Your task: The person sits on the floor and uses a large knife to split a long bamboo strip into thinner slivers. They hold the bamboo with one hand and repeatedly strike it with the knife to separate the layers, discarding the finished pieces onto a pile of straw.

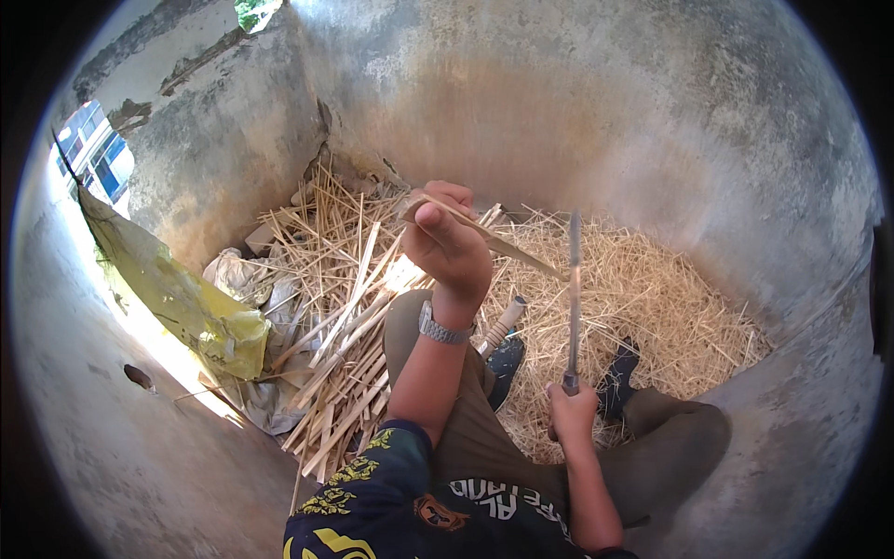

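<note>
My left hand [450, 244], with a metal-banded watch [441, 325] on its wrist, is raised in front of me and closed on a split bamboo strip [523, 255]. The strip slants down to the right from my fingers. Lower on the right, my right hand [572, 410] grips a knife by its handle. Its long, narrow blade [575, 303] points away from me, just right of the strip's far end and seemingly apart from it. A pale, ringed stick-like piece [504, 324] stands out beside my leg; its kind is unclear.
Split bamboo strips [340, 410] lie piled to my left. Pale shavings [643, 312] cover the floor ahead and right. A yellowish plastic sheet [200, 312] hangs at the left. Stained concrete walls [596, 121] curve around me. My bent legs [675, 456] flank the work.
</note>
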Action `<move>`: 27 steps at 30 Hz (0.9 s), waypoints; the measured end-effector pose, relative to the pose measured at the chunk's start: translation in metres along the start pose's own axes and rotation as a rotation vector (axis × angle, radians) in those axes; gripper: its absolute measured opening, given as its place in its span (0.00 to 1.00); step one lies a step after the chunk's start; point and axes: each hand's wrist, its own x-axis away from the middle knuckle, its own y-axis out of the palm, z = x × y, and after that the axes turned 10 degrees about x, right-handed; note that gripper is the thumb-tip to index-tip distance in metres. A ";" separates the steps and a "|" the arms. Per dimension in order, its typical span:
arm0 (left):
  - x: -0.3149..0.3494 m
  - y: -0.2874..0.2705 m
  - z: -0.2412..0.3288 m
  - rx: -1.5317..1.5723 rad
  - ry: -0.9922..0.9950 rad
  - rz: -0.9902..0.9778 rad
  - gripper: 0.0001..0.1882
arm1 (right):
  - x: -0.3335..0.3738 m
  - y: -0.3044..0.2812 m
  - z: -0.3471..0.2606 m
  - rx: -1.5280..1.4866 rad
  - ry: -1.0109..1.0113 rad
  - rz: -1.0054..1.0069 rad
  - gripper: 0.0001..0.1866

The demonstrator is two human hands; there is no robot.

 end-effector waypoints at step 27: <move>0.005 0.013 -0.001 0.082 0.059 -0.102 0.30 | 0.032 0.006 -0.023 -0.169 -0.435 0.050 0.15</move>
